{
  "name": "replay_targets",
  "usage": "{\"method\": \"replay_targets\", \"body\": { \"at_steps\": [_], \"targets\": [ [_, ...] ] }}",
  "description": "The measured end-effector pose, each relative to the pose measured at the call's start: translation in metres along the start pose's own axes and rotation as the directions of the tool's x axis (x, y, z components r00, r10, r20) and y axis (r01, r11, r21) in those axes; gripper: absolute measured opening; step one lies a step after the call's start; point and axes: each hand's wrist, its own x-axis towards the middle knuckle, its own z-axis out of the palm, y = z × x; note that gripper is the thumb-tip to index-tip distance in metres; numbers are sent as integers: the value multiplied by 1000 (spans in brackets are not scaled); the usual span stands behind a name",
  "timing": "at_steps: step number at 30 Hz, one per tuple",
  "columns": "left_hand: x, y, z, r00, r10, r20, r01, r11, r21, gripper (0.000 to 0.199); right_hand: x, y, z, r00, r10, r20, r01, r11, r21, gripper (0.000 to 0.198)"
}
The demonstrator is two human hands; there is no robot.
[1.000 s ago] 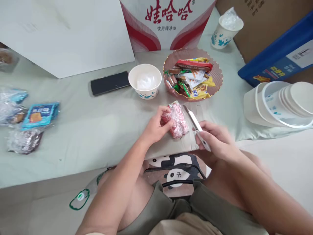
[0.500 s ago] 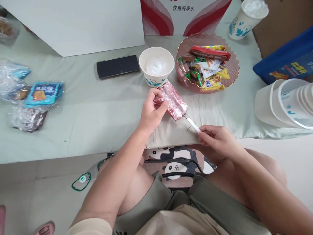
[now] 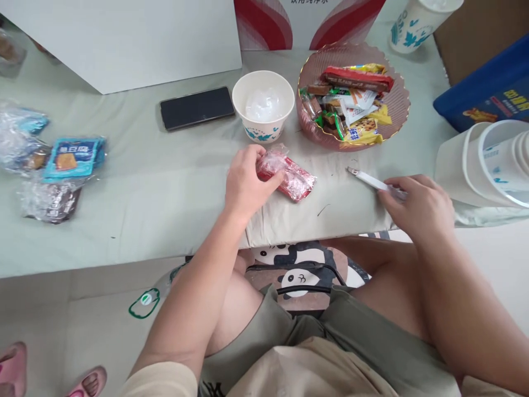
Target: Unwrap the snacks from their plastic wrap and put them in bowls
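Observation:
My left hand is closed around the left side of a red packet wrapped in crinkled clear plastic, which rests on the cloth-covered table. Between the thumb and fingers of my right hand is a slim white-handled utility knife. Its metal tip points up and left, a hand's width from the packet. Just behind the packet stands a paper cup with crumpled clear plastic inside.
A pink ribbed bowl holds wrapped snacks. Left of the cup lies a phone. Nested white containers stand at right, near a blue bag. Wrapped snacks, including a blue packet, lie at left. A white box stands behind.
My right hand has moved right with the knife, away from the packet, and the knife now points more to the left. My left hand keeps hold of the packet, now tilted slightly.

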Motion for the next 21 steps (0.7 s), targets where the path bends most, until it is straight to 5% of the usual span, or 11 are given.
{"method": "replay_targets", "body": {
  "at_steps": [3, 6, 11, 17, 21],
  "targets": [
    [-1, 4, -2, 996, -75, 41, 77, 996, -50, 16, 3, -6, 4, 983, -51, -176, 56, 998, 23, 23],
    [-4, 8, -1, 983, -68, 168, 102, 974, -200, 8, 3, -32, 8, 948, -219, -232, 258, 953, 157, 24],
    [-8, 4, 0, 946, -14, 325, 117, 947, -299, 10, 5, -81, 17, 853, -521, -18, 504, 815, 286, 41],
    [-8, -3, -14, 975, -26, 222, 71, 978, -197, 56, 15, -81, 22, 829, -556, 56, 515, 800, 306, 42],
    [-7, -5, -20, 975, -4, 220, 16, 998, -54, 50, 16, -76, 17, 780, -617, 104, 555, 759, 339, 34]
  ]
}}
